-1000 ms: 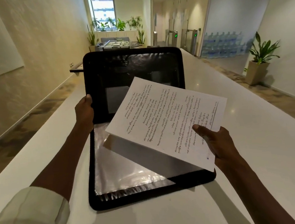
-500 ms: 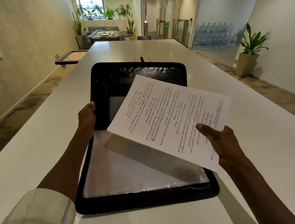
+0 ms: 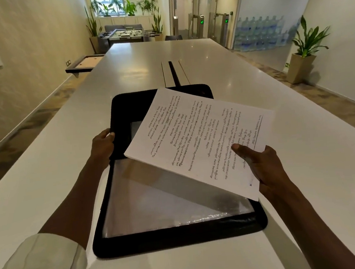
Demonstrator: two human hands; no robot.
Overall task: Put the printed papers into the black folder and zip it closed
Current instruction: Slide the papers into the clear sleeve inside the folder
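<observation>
The black folder point(image 3: 177, 239) lies open and flat on the white table point(image 3: 316, 165), its near half lined with clear plastic sleeves. My left hand point(image 3: 102, 145) grips the folder's left edge at the fold between the two halves. My right hand point(image 3: 263, 165) holds the stack of printed papers point(image 3: 196, 139) by its near right corner, thumb on top. The papers hover tilted above the folder and hide most of its far half.
The long white table stretches ahead, with a dark cable slot point(image 3: 173, 73) just beyond the folder. A small side shelf point(image 3: 84, 64) juts out at the left. Potted plants point(image 3: 304, 52), a foosball table point(image 3: 127, 34) and stacked water bottles stand further off.
The folder's far cover has gone from standing upright to lying flat on the table, with my left hand on its edge. The papers stay held above it in my right hand.
</observation>
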